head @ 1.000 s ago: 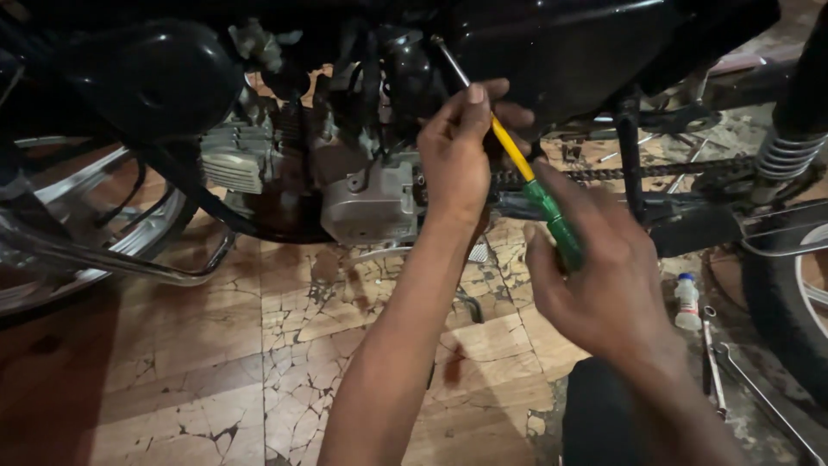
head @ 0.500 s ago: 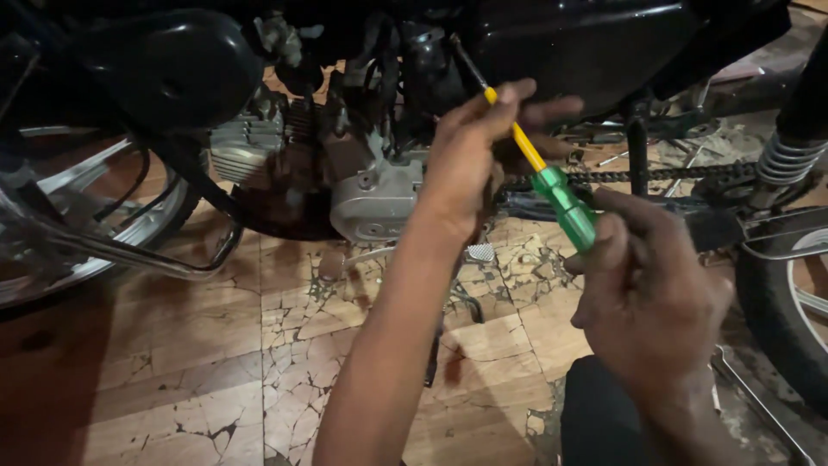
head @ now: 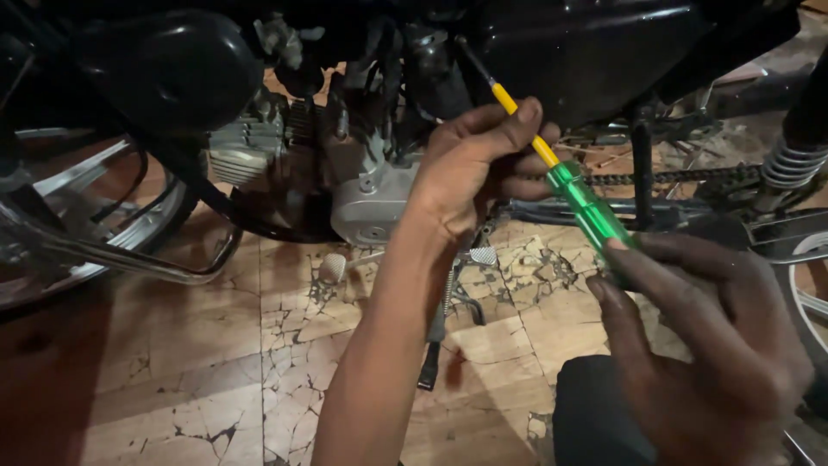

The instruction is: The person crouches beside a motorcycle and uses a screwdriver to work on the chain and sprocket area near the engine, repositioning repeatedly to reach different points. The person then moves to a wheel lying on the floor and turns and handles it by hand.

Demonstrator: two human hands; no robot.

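Note:
A screwdriver (head: 576,194) with a clear green handle and a yellow-sleeved shaft slants up and left into the dark underside of a motorcycle. My right hand (head: 703,345) grips the green handle at lower right. My left hand (head: 479,168) pinches the yellow part of the shaft between thumb and fingers, beside the silver engine case (head: 371,207). The screwdriver's tip is lost in shadow near the black body panel (head: 586,52).
The motorcycle stands on cracked tan floor tiles (head: 216,371). A chrome exhaust pipe (head: 129,259) and front wheel lie at left. The drive chain (head: 681,177), a rear shock spring (head: 789,168) and rear wheel are at right. A footpeg (head: 483,255) and kickstand hang below.
The view has shifted closer and slightly right. Both hands stay on the screwdriver, and my right hand has slid lower toward the frame's right corner.

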